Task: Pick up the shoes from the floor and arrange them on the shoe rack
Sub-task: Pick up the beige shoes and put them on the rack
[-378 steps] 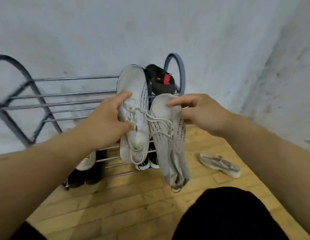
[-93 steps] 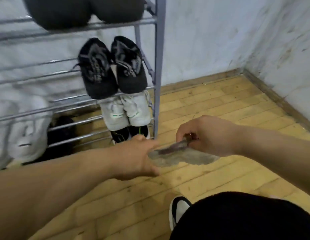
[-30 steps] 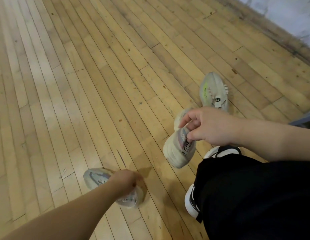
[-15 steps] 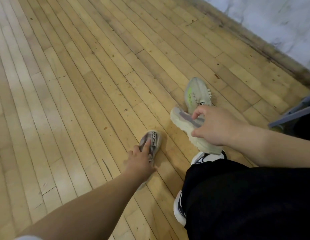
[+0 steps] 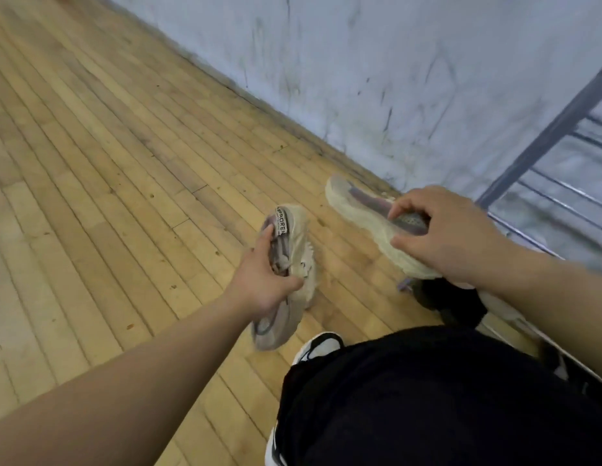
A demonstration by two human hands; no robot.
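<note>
Now both shoes are off the floor: the left hand [image 5: 264, 284] closes its grip around one shoe [image 5: 289, 274], the right hand [image 5: 440, 237] pinches the other shoe [image 5: 356, 210]. Best to carry them level toward the shoe rack [image 5: 541, 136] at right and set them side by side.

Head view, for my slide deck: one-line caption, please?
Left hand and right hand each hold a beige sneaker above the wooden floor.
</note>
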